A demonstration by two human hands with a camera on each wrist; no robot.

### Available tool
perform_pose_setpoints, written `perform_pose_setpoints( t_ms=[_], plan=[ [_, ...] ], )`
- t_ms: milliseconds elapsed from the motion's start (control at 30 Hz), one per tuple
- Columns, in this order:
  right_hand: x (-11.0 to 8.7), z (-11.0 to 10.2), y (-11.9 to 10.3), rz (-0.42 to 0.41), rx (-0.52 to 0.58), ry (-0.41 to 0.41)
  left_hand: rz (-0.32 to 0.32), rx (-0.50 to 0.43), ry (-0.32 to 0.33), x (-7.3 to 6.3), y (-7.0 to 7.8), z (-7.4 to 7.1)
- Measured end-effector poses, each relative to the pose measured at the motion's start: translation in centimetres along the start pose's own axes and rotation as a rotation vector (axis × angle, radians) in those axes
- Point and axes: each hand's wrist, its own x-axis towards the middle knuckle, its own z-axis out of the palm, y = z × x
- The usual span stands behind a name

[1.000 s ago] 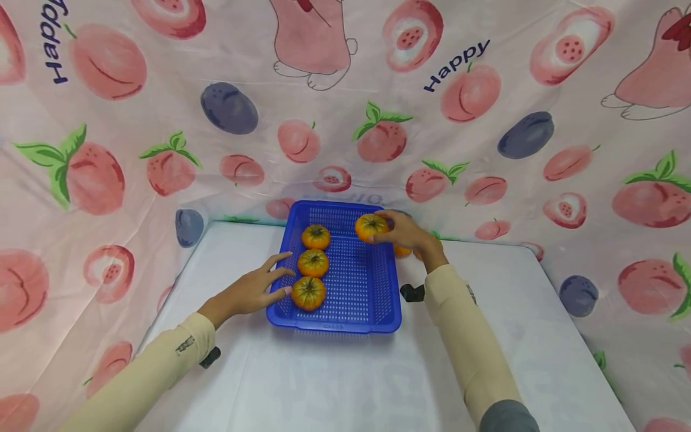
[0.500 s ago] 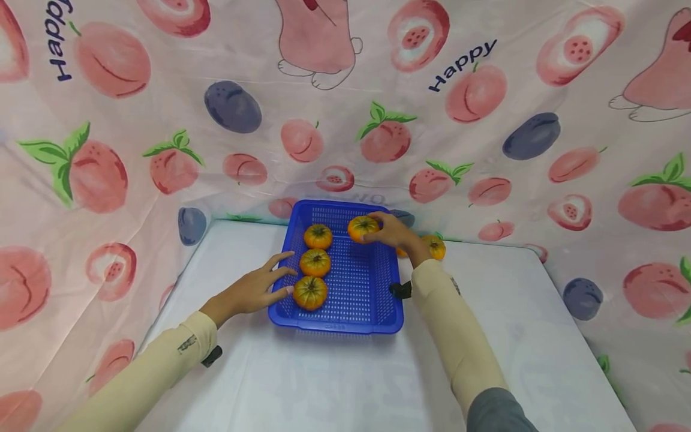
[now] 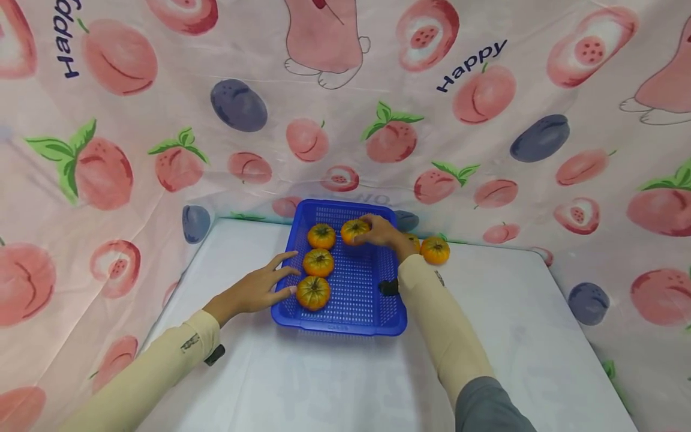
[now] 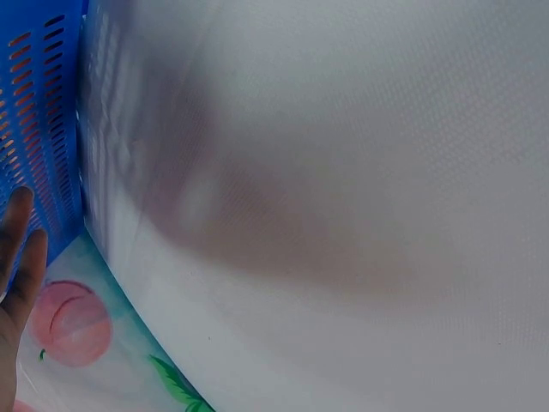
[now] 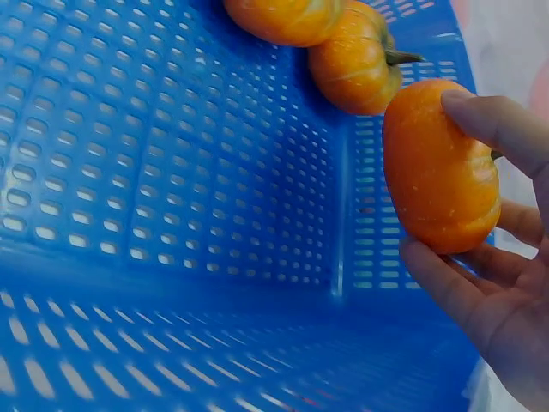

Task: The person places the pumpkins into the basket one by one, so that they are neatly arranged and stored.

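Note:
My right hand [image 3: 381, 230] grips a small orange pumpkin [image 3: 354, 231] between thumb and fingers, above the far part of the blue plastic basket [image 3: 339, 330]. In the right wrist view this held pumpkin [image 5: 439, 167] appears clear of the basket floor. Three more pumpkins stand in a row along the basket's left side: a far one [image 3: 321, 236], a middle one [image 3: 318, 263] and a near one [image 3: 313, 293]. My left hand [image 3: 258, 288] lies at the basket's left rim with fingers spread and straight, the thumb close to the near pumpkin.
Outside the basket, behind my right forearm, are an orange pumpkin [image 3: 435, 250] and another one [image 3: 412, 241], partly hidden. The basket stands on a white table [image 3: 518, 318]. A fruit-print cloth [image 3: 345, 120] hangs behind and along the sides.
My right hand has moved left with the pumpkin, from the basket's right side towards the far pumpkin of the row. The pumpkins behind the arm show more. My left hand has stayed in place.

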Motion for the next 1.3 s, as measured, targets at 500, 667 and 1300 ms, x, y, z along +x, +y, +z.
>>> perform_pose_setpoints(
  t_ms=[500,667,1300],
  plan=[
    [1.3,2.1,0.3,0.1,-0.029,0.023,0.008,0.008,0.004,0.0,0.0,0.0],
    [1.7,2.8,0.9,0.148,-0.045,0.016,0.004,0.007,0.0,0.0,0.0,0.0],
    [1.8,3.2,1.5,0.165,0.004,0.005,-0.005,0.007,-0.007,0.0,0.0,-0.1]
  ],
)
